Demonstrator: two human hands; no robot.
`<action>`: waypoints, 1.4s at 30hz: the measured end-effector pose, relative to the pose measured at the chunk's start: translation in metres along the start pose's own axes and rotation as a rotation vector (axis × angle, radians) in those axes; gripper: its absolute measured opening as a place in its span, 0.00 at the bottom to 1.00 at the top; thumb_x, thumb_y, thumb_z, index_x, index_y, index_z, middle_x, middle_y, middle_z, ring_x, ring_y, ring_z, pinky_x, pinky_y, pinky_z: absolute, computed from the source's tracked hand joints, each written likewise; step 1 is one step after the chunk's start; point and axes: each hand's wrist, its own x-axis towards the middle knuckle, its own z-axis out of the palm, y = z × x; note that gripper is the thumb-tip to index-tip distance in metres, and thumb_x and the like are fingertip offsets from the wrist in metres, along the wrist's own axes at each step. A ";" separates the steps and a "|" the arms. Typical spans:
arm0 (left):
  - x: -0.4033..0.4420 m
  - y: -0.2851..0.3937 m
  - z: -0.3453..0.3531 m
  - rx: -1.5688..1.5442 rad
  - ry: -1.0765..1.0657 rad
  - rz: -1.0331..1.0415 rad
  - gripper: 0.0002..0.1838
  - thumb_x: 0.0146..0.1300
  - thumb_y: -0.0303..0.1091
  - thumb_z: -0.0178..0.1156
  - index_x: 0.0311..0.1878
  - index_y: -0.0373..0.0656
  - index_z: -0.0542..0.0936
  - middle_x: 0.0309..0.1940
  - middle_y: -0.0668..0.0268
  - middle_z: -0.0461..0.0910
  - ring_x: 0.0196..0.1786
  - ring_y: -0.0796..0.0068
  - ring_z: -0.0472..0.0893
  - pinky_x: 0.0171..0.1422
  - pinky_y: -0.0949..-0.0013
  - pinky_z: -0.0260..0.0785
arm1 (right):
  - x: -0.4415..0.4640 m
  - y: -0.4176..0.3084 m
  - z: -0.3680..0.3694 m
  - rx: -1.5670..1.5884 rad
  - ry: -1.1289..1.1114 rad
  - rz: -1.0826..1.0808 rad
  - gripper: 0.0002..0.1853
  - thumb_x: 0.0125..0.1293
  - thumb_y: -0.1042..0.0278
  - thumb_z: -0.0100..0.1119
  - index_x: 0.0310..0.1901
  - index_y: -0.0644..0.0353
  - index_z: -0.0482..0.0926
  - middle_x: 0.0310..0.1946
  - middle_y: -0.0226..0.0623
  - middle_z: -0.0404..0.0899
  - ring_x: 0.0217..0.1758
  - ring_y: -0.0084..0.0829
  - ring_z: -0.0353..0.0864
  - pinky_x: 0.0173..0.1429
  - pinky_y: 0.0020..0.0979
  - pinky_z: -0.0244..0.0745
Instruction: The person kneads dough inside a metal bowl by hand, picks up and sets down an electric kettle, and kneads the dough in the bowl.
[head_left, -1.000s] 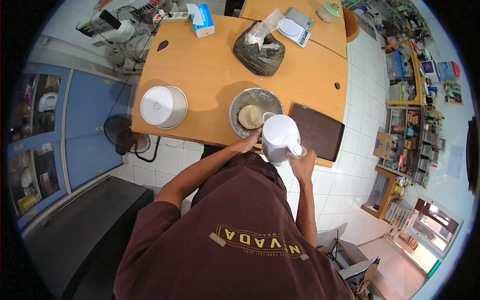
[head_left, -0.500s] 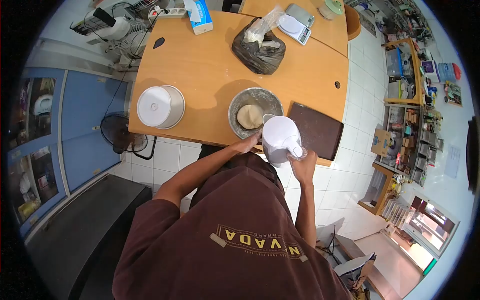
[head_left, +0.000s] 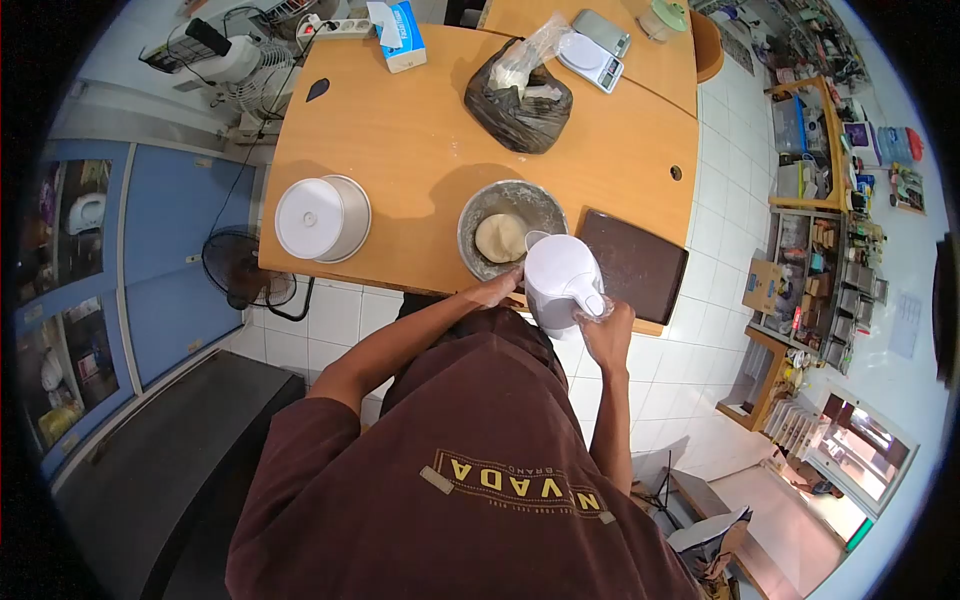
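My right hand (head_left: 608,325), in a clear plastic glove, grips the handle of a white lidded pitcher (head_left: 562,262). The pitcher's spout end overlaps the right rim of a metal mixing bowl (head_left: 473,222). A pale ball of dough (head_left: 501,238) lies in the bowl. My left hand (head_left: 493,289) is at the bowl's near rim, close to the pitcher's left side. Its fingers are mostly hidden, so whether they grip the rim does not show. Right of the bowl a dark brown baking tray (head_left: 640,265) lies flat, partly behind the pitcher.
A white lidded container (head_left: 320,220) stands at the table's left. Toward the far side are a black plastic bag (head_left: 520,115), a kitchen scale (head_left: 590,60), a tissue box (head_left: 402,40) and a power strip (head_left: 345,28). A black fan (head_left: 240,268) stands left of the table.
Both hands and the pitcher stay almost in place. The whole view has shifted down very slightly. A person has come into sight by the doorway at the lower right.
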 end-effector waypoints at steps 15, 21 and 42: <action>-0.014 0.016 0.006 0.019 -0.032 0.044 0.44 0.74 0.72 0.31 0.81 0.50 0.50 0.75 0.57 0.62 0.72 0.56 0.67 0.69 0.52 0.68 | 0.003 -0.004 -0.003 -0.025 -0.022 -0.019 0.13 0.49 0.72 0.71 0.33 0.75 0.84 0.24 0.48 0.85 0.27 0.29 0.83 0.35 0.37 0.77; 0.018 -0.013 -0.018 0.006 -0.063 0.052 0.42 0.75 0.70 0.33 0.81 0.50 0.51 0.78 0.60 0.56 0.76 0.58 0.62 0.76 0.50 0.61 | -0.007 0.018 -0.002 0.072 -0.012 0.087 0.11 0.49 0.75 0.70 0.34 0.74 0.85 0.26 0.44 0.86 0.30 0.28 0.83 0.38 0.35 0.77; -0.041 0.049 -0.032 0.262 0.438 0.358 0.38 0.76 0.64 0.38 0.78 0.46 0.62 0.67 0.56 0.72 0.64 0.54 0.74 0.66 0.50 0.69 | -0.016 -0.005 0.010 0.652 0.095 0.118 0.09 0.54 0.81 0.71 0.37 0.74 0.84 0.33 0.36 0.86 0.36 0.24 0.83 0.42 0.29 0.79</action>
